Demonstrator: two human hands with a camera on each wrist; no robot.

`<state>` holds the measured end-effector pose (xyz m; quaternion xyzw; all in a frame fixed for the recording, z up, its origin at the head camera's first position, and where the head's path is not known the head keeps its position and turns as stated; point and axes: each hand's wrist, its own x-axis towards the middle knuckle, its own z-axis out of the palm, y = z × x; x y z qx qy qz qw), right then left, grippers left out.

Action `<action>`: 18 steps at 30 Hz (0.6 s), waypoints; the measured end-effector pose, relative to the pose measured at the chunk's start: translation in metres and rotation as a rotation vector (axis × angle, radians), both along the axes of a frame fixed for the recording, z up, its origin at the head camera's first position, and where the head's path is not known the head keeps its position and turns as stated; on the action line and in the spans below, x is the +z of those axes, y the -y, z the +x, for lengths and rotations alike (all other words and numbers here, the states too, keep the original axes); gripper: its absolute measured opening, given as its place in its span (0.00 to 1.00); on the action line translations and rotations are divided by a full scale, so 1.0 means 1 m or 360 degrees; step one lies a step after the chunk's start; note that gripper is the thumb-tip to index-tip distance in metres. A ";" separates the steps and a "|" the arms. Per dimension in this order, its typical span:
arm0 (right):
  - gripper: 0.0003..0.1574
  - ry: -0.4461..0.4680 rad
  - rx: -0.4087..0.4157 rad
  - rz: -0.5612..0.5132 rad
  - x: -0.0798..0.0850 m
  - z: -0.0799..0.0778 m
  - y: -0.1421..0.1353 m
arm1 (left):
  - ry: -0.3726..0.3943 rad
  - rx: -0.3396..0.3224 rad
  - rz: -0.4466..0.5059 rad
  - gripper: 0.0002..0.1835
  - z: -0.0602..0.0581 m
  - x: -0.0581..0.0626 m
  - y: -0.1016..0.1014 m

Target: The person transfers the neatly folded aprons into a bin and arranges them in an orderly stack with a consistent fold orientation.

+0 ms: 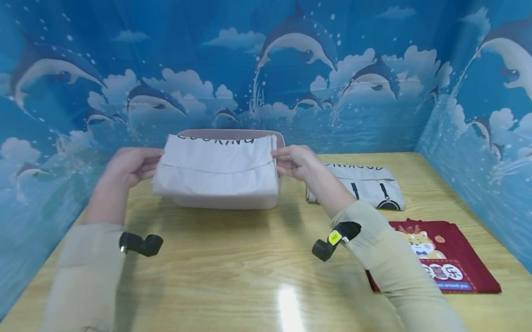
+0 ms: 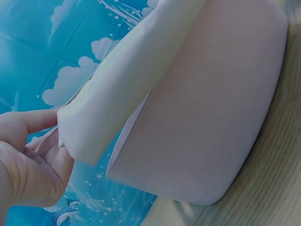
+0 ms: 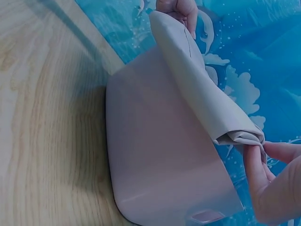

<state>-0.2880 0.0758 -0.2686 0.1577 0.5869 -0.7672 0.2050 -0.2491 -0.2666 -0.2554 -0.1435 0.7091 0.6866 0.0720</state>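
A folded white apron point(image 1: 215, 166) with black "COOKING" lettering is held by both hands over the front rim of a pale pink plastic bin point(image 1: 227, 203). My left hand point(image 1: 131, 166) pinches its left end between thumb and fingers, as the left wrist view shows on the hand point(image 2: 37, 155). At the opposite end, my right hand point(image 1: 296, 161) pinches the folded layers; in the right wrist view the thumb and fingers of that hand point(image 3: 277, 183) grip the rolled edge. The cloth hides most of the bin's opening, so its inside cannot be seen.
Behind my right forearm lies another folded white apron point(image 1: 368, 187) with black print. Nearer on the right is a folded dark red cloth point(image 1: 472, 255) with a cartoon animal, partly under my sleeve. Blue dolphin-print curtains point(image 1: 222, 47) enclose the wooden table point(image 1: 218, 280).
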 end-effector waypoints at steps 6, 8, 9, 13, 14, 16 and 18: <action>0.29 -0.0006 -0.0061 -0.0028 -0.001 -0.007 0.001 | -0.0017 0.0039 -0.0001 0.21 -0.005 0.002 -0.005; 0.29 -0.0005 -0.0071 -0.0023 0.000 -0.009 0.001 | -0.0026 0.0065 -0.0003 0.23 -0.007 0.003 -0.007; 0.29 -0.0001 -0.0078 -0.0023 0.000 -0.010 0.001 | -0.0031 0.0082 -0.0009 0.24 -0.009 0.003 -0.007; 0.27 0.0003 -0.0092 0.0010 0.001 -0.016 0.003 | -0.0033 0.0167 -0.0005 0.20 -0.014 0.002 -0.009; 0.27 -0.0001 -0.0100 0.0020 0.001 -0.018 0.003 | -0.0034 0.0184 -0.0005 0.18 -0.015 0.001 -0.010; 0.27 -0.0009 -0.0112 0.0048 0.001 -0.021 0.005 | -0.0029 0.0232 -0.0023 0.15 -0.017 0.001 -0.012; 0.27 -0.0013 -0.0132 0.0064 0.002 -0.024 0.007 | -0.0024 0.0284 -0.0037 0.10 -0.019 0.001 -0.014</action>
